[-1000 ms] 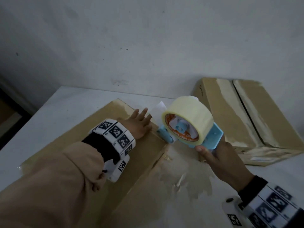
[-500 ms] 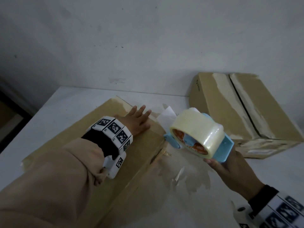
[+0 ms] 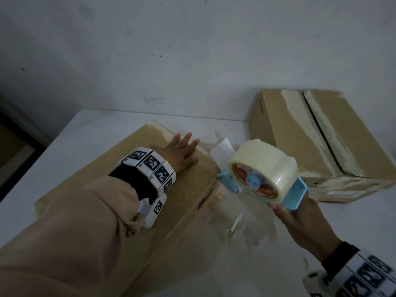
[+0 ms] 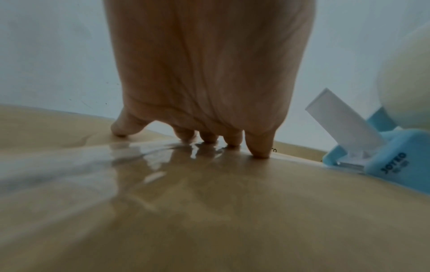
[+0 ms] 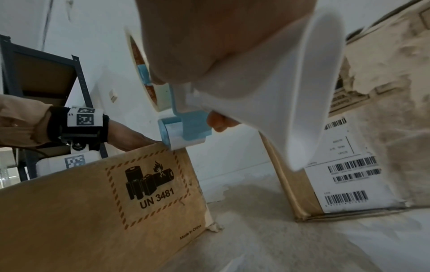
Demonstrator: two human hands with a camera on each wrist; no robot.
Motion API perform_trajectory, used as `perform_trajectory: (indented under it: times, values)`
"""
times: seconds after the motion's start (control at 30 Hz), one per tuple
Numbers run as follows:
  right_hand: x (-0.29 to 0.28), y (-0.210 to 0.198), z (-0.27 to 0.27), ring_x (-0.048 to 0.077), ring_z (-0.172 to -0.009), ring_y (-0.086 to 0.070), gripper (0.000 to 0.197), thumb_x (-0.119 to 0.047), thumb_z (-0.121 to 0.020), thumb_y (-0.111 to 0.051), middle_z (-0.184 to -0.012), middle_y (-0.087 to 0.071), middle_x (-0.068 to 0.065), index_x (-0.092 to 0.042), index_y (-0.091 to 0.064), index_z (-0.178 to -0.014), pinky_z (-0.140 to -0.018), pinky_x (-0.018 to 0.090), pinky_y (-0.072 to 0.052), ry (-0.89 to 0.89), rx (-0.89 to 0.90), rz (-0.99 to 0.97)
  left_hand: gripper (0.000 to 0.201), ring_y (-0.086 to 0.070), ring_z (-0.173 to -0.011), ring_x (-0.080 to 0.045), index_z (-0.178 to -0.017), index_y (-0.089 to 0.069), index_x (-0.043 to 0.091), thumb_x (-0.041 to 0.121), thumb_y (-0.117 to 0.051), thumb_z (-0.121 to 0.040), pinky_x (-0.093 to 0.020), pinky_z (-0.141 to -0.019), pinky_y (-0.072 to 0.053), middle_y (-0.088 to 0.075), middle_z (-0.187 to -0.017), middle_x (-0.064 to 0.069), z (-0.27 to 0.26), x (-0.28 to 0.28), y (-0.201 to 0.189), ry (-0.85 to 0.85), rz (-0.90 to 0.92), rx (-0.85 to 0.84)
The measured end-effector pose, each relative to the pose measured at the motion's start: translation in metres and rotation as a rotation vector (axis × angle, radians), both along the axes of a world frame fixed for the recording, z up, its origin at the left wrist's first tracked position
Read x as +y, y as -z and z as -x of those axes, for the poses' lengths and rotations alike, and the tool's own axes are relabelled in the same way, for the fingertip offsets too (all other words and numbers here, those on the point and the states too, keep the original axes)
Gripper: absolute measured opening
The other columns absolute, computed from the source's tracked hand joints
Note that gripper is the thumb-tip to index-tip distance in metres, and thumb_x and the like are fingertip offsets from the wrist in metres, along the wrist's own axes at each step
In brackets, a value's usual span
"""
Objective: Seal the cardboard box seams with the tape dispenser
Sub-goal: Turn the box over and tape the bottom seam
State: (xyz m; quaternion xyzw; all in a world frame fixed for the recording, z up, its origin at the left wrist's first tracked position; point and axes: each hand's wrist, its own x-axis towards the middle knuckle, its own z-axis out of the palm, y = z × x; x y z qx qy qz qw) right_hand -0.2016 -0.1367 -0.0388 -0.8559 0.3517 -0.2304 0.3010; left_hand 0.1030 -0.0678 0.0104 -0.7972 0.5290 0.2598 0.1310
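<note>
Tape dispenser (image 3: 263,179) now tipped roll-face up, nose at cardboard box (image 3: 188,200) edge; right hand (image 3: 300,224) grips handle; left hand (image 3: 182,155) stays flat, fingers spread.

The cardboard box (image 3: 120,189) is seen as matt brown cardboard, overlaid on top with glossy clear film (image 4: 149,165). The tape dispenser (image 3: 293,194) is formed of smooth light-blue plastic. The tape roll (image 3: 265,161) appears translucent and glossy. The second box (image 3: 334,146) shows torn, rough paper.
</note>
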Motion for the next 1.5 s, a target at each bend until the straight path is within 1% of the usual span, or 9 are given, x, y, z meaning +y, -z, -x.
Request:
perform_trajectory:
  times: [0.13, 0.37, 0.7, 0.93, 1.1, 1.17, 1.3, 1.37, 1.5]
  values:
    - [-0.001, 0.000, -0.002, -0.003, -0.063, -0.055, 0.082, -0.080, -0.072, -0.035, -0.085, -0.056, -0.002, -0.009, -0.057, -0.105, -0.053, 0.005, -0.038, -0.002, -0.014, 0.008, 0.060, 0.017, -0.144, -0.014, -0.144, 0.014, 0.038, 0.050, -0.022, -0.097, -0.063, -0.111, -0.009, 0.023, -0.154, 0.012, -0.001, 0.001, -0.002, 0.004, 0.001, 0.023]
    - [-0.004, 0.000, 0.005, 0.006, -0.075, -0.052, 0.077, -0.080, -0.076, -0.031, -0.085, -0.058, 0.002, -0.012, -0.060, -0.096, -0.061, 0.004, -0.039, -0.031, -0.030, 0.031, 0.060, 0.017, -0.144, -0.013, -0.144, 0.013, 0.038, 0.050, -0.021, -0.097, -0.066, -0.110, -0.009, 0.022, -0.154, 0.013, 0.001, 0.004, -0.006, 0.011, 0.006, 0.008]
    - [0.001, 0.009, 0.007, 0.020, -0.076, -0.062, 0.095, -0.084, -0.071, -0.031, -0.098, -0.061, 0.016, -0.002, -0.058, -0.109, -0.057, 0.026, -0.046, -0.004, 0.021, 0.054, 0.059, 0.016, -0.144, -0.013, -0.144, 0.013, 0.039, 0.050, -0.019, -0.097, -0.066, -0.110, -0.010, 0.022, -0.154, 0.013, 0.003, 0.003, -0.005, 0.006, 0.001, -0.031]
    - [0.003, 0.013, -0.002, 0.001, -0.062, -0.060, 0.082, -0.087, -0.067, -0.030, -0.065, -0.055, -0.015, -0.011, -0.054, -0.086, -0.049, 0.011, -0.042, 0.073, -0.048, -0.079, 0.060, 0.015, -0.145, -0.018, -0.145, 0.013, 0.037, 0.050, -0.019, -0.096, -0.063, -0.112, -0.009, 0.021, -0.155, 0.011, -0.002, 0.000, 0.006, 0.009, 0.024, -0.009]
    - [0.010, 0.011, -0.004, 0.005, -0.054, -0.060, 0.071, -0.086, -0.066, -0.030, -0.050, -0.057, -0.008, -0.019, -0.049, -0.078, -0.047, 0.015, -0.040, 0.107, -0.084, -0.120, 0.059, 0.015, -0.144, -0.016, -0.145, 0.012, 0.038, 0.051, -0.019, -0.096, -0.065, -0.110, -0.009, 0.021, -0.154, 0.013, 0.000, 0.001, 0.002, 0.003, 0.017, -0.012]
    - [0.010, 0.012, -0.004, 0.007, -0.058, -0.060, 0.075, -0.080, -0.067, -0.035, -0.063, -0.058, -0.011, -0.012, -0.053, -0.090, -0.049, 0.017, -0.039, 0.096, -0.074, -0.074, 0.059, 0.015, -0.145, -0.016, -0.145, 0.012, 0.038, 0.051, -0.019, -0.096, -0.065, -0.111, -0.008, 0.021, -0.154, 0.013, 0.000, 0.001, 0.003, 0.004, 0.028, -0.013]
    - [0.011, 0.010, -0.001, 0.037, -0.078, -0.063, 0.087, -0.068, -0.067, -0.039, -0.100, -0.060, 0.022, 0.002, -0.053, -0.116, -0.057, 0.030, -0.042, 0.040, -0.012, 0.065, 0.077, 0.011, -0.145, -0.019, -0.146, 0.008, 0.034, 0.073, -0.002, -0.081, -0.057, -0.115, -0.007, 0.016, -0.156, 0.007, -0.001, 0.001, 0.009, 0.016, 0.061, -0.009]
    - [0.014, 0.004, -0.002, 0.040, -0.066, -0.065, 0.087, -0.074, -0.075, -0.035, -0.093, -0.062, 0.029, 0.001, -0.053, -0.113, -0.048, 0.035, -0.046, 0.032, 0.020, 0.168, 0.098, 0.009, -0.146, -0.020, -0.148, 0.001, 0.031, 0.080, 0.000, -0.063, -0.057, -0.116, -0.005, 0.010, -0.158, 0.006, 0.000, 0.000, 0.007, 0.003, 0.087, -0.003]
    - [0.013, 0.005, 0.002, 0.027, -0.041, -0.061, 0.075, -0.070, -0.085, -0.026, -0.068, -0.064, 0.019, -0.001, -0.054, -0.095, -0.032, 0.015, -0.033, 0.007, 0.192, 0.232, 0.061, 0.012, -0.145, -0.019, -0.147, 0.007, 0.033, 0.052, -0.022, -0.096, -0.058, -0.115, -0.005, 0.015, -0.157, 0.007, -0.001, 0.000, 0.007, 0.006, 0.076, -0.021]
